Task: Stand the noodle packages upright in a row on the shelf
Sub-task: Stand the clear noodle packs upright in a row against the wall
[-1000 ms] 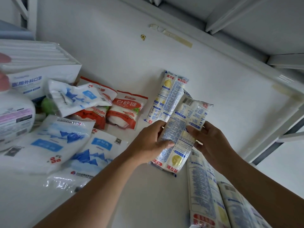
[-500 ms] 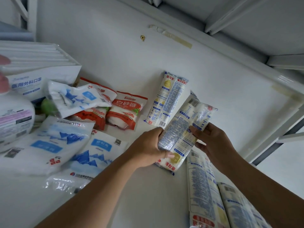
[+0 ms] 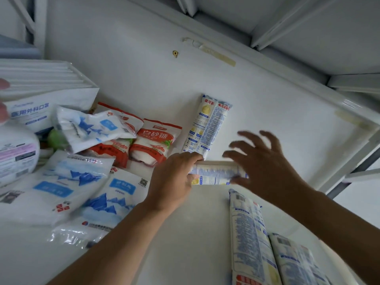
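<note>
One long white noodle package (image 3: 208, 124) with blue and yellow print stands against the shelf's back wall. My left hand (image 3: 174, 179) grips the left end of a second noodle package (image 3: 216, 173), which lies crosswise just in front of the standing one. My right hand (image 3: 261, 163) hovers over that package's right end with fingers spread, blurred and holding nothing. Two more noodle packages (image 3: 249, 233) (image 3: 296, 262) lie flat on the white shelf (image 3: 185, 233) at the lower right.
Red-and-white sugar bags (image 3: 154, 145) and blue-and-white salt bags (image 3: 67, 182) crowd the left half of the shelf. A white mask box (image 3: 30, 114) and a white bottle (image 3: 14, 153) stand at the far left. A white frame post (image 3: 349, 157) bounds the right.
The package held in both hands has swung from tilted upright to lying crosswise. My right hand has let go of it and spread open; my left hand keeps its grip.
</note>
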`<state>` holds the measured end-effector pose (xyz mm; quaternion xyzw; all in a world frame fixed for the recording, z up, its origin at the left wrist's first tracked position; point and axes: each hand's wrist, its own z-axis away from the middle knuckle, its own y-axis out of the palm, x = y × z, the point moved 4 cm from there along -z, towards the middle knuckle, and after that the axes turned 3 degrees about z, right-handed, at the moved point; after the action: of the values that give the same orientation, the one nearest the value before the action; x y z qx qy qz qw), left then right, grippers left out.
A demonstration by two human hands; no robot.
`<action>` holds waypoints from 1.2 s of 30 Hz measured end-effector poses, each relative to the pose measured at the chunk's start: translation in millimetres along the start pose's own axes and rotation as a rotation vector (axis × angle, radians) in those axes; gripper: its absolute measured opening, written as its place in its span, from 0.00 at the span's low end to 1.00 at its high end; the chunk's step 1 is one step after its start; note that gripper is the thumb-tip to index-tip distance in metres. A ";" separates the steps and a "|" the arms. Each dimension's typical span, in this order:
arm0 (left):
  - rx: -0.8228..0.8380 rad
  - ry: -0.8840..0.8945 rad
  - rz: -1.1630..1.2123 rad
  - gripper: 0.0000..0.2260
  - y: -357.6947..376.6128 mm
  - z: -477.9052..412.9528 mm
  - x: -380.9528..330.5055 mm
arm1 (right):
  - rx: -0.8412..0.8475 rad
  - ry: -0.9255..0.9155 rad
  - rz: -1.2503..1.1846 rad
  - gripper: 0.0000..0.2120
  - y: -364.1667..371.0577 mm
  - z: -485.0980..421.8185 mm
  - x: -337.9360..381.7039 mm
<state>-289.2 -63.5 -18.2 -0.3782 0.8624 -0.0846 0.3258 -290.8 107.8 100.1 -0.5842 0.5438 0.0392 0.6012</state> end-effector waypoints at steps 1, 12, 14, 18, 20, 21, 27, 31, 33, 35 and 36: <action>-0.005 0.034 -0.018 0.21 -1.5 0.8 -3.3 | 0.076 0.003 -0.049 0.26 5.8 -1.0 9.4; -0.149 -0.193 0.009 0.36 -10.7 -3.1 2.1 | -0.115 0.699 -0.890 0.06 51.6 8.5 -13.3; -0.117 -0.205 0.002 0.36 -4.8 -0.3 2.6 | -0.185 0.879 -1.181 0.04 66.5 6.1 -26.9; -0.085 -0.162 -0.010 0.33 0.4 1.0 -3.1 | -0.264 1.088 -1.734 0.12 107.4 -4.5 -44.4; -0.066 -0.162 -0.012 0.33 3.1 2.0 -2.8 | -0.261 1.150 -1.882 0.16 128.0 -12.1 -48.4; -0.057 -0.159 -0.011 0.32 4.8 2.0 -2.3 | -0.256 1.177 -1.924 0.17 137.7 -15.5 -49.4; -0.028 -0.161 -0.006 0.31 12.7 3.6 1.3 | -0.173 1.196 -2.006 0.18 177.4 -32.7 -47.2; -0.001 -0.185 0.006 0.32 18.6 5.7 2.5 | -0.164 1.199 -2.011 0.18 192.8 -48.7 -41.4; 0.016 -0.204 0.002 0.32 21.4 7.3 2.8 | -0.171 1.193 -2.007 0.18 196.8 -57.8 -41.4; 0.037 -0.227 -0.001 0.32 24.1 8.6 3.2 | -0.173 1.190 -1.996 0.18 199.6 -64.9 -42.6; 0.047 -0.239 0.003 0.32 24.6 8.9 3.6 | -0.177 1.187 -1.992 0.18 200.4 -67.9 -42.6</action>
<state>-300.1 -47.9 -36.5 -0.3767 0.8157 -0.0588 0.4350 -486.2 145.3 16.3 -0.7198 0.0356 -0.6928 -0.0263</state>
